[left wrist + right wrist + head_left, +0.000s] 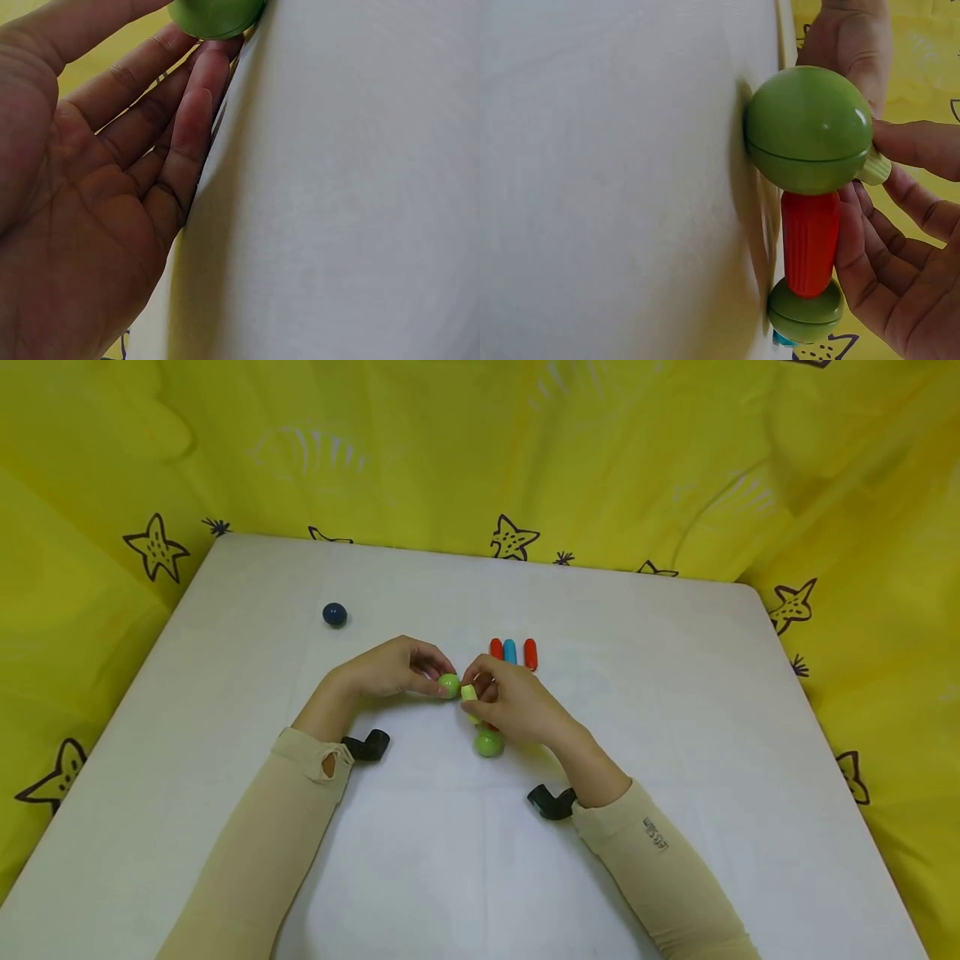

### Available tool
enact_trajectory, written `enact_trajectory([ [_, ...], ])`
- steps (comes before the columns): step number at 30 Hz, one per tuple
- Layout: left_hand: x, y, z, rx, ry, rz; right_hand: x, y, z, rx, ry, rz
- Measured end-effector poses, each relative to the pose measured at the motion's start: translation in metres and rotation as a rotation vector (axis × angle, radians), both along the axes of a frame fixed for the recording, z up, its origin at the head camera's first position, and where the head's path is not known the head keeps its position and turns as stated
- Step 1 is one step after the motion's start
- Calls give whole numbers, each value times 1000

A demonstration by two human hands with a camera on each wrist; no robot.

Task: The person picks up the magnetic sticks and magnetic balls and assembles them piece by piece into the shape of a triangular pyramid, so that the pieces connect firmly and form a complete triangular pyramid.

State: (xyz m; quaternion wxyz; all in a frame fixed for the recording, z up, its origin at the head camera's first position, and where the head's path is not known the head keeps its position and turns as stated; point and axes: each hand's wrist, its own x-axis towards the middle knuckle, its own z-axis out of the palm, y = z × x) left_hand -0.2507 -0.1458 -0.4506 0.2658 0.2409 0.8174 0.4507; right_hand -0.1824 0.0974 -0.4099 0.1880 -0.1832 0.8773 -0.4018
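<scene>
My left hand (386, 668) pinches a glossy green ball (449, 685) between thumb and fingers; the ball's underside shows at the top of the left wrist view. Close on its right, my right hand (517, 700) pinches a short pale yellow-green stick (469, 693) between thumb and fingertip. Beneath the right hand lies another green ball (488, 743). In the right wrist view this ball meets one end of a ridged red stick (810, 244), with a further green ball (804, 315) at the stick's other end. The right hand hides most of that in the head view.
Past the right hand lie a red stick (531, 654), a blue stick (510, 651) and another red stick (496, 648), partly covered. A dark blue ball (334, 615) sits at the back left of the white table (420, 877). Yellow patterned cloth (420, 460) surrounds the table.
</scene>
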Motion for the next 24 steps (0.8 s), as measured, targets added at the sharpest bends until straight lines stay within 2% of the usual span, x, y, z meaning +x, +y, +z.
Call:
enact_trajectory([
  [18,0,1,2,20,0,-2,4,-8,-5,143,110,63],
  [24,1,1,2,25,-2,-3,5,-9,-5,163,131,52],
])
